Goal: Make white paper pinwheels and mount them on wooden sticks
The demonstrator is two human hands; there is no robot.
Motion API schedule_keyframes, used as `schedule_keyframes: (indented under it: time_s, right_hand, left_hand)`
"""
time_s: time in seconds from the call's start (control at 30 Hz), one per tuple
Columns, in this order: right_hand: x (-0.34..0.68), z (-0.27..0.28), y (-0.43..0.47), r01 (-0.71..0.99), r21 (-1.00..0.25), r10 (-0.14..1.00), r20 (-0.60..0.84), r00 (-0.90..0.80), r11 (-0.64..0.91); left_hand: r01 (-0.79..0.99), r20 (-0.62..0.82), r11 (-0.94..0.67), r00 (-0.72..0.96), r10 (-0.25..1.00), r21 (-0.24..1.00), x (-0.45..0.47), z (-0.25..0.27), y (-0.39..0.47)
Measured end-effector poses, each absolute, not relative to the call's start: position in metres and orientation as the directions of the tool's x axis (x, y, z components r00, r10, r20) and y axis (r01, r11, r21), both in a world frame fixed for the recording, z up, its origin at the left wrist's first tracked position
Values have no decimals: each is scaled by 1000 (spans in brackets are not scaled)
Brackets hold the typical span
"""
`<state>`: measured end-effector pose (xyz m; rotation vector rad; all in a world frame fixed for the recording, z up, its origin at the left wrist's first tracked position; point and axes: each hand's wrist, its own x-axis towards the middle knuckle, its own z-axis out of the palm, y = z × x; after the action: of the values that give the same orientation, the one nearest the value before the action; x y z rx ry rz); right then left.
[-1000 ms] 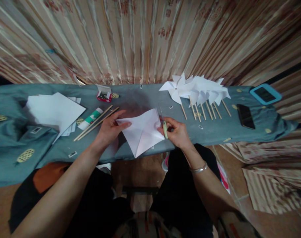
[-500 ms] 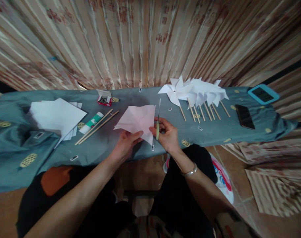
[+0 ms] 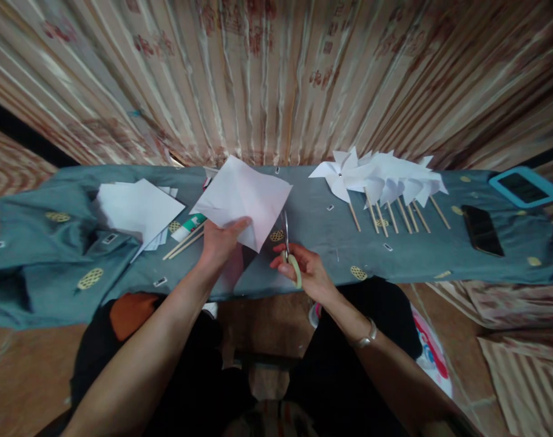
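1. The left hand (image 3: 221,243) gripped a white paper sheet (image 3: 242,191) near its lower edge, thumb on top and the other fingers mostly hidden beneath.
2. That sheet was held above the grey-green cloth (image 3: 322,261) in front of the person, one corner pointing toward the curtain (image 3: 276,91), with faint creases across it.
3. The right hand (image 3: 306,267) was closed around the pale-green handles of the scissors (image 3: 286,243), whose blades pointed away from the person, just beside the sheet's right-hand edge (whether they touched it, I could not tell).
4. Left of the sheet lay two wooden sticks (image 3: 180,247) and a green-and-white tube (image 3: 188,228), both partly covered, then a loose pile of white paper (image 3: 135,209).
5. To the right, a row of white pinwheels (image 3: 340,176) on sticks overlapped one another.
6. Farther right were a dark phone (image 3: 483,230) and a blue-framed device (image 3: 524,186).
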<state>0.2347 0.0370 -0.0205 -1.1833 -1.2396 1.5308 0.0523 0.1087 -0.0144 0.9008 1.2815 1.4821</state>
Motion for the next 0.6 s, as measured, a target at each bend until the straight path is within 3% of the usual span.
schedule_keyframes:
  time_s: [0.23, 0.43, 0.6]
  right_hand:
    - [221, -28, 22, 30, -940, 810, -310, -497, -341]
    - [216, -27, 27, -45, -902, 787, -348, -510, -429]
    - [214, -25, 29, -63, -908, 798, -328, -506, -413]
  left_hand:
    - [-147, 21, -82, -375, 927, 986, 40, -6, 119]
    - [-118, 36, -80, -335, 942, 990, 46, -13, 114]
    - [-79, 87, -121, -341, 936, 990, 49, -21, 116]
